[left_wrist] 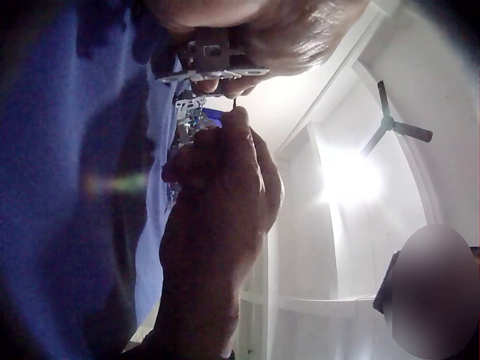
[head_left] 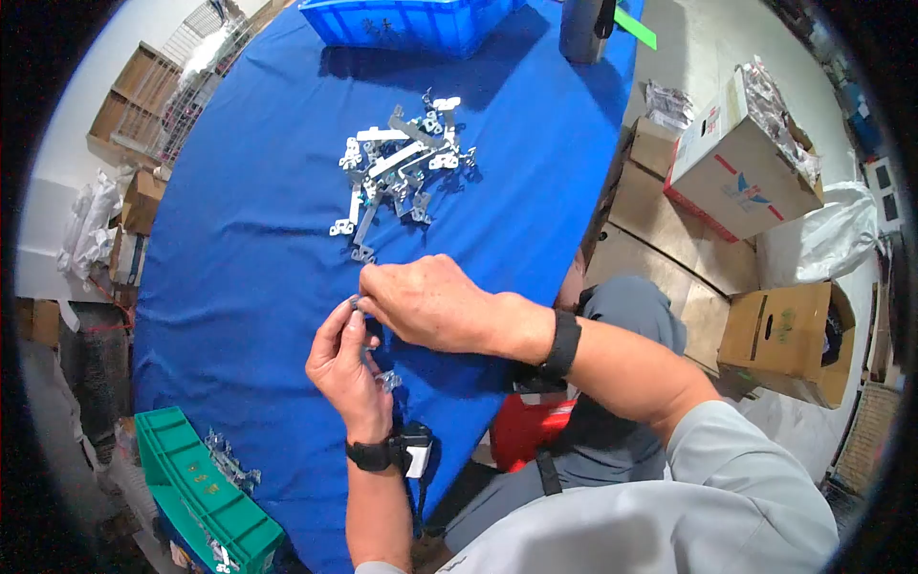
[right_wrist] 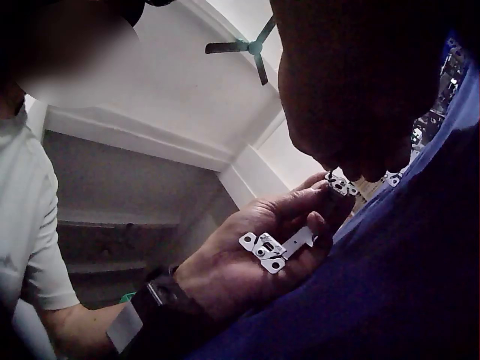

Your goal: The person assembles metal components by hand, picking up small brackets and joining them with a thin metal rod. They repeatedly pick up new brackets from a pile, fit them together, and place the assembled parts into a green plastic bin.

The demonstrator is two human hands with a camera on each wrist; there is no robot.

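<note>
In the right wrist view my left hand is palm up, with a white metal bracket across the palm. Its curled fingers grip the bracket's strip. A small metal plate with holes shows at the left fingertips, where the right hand meets them. In the head view the right hand pinches with thumb and forefinger at a tiny dark metal piece, tip to tip with the left hand. Its exact kind I cannot tell. Beyond the hands lies a pile of similar brackets.
A blue crate and a dark cylindrical container stand at the far side of the blue-covered table. More metal parts lie beside a green crate at the near left. Cardboard boxes stand right of the table.
</note>
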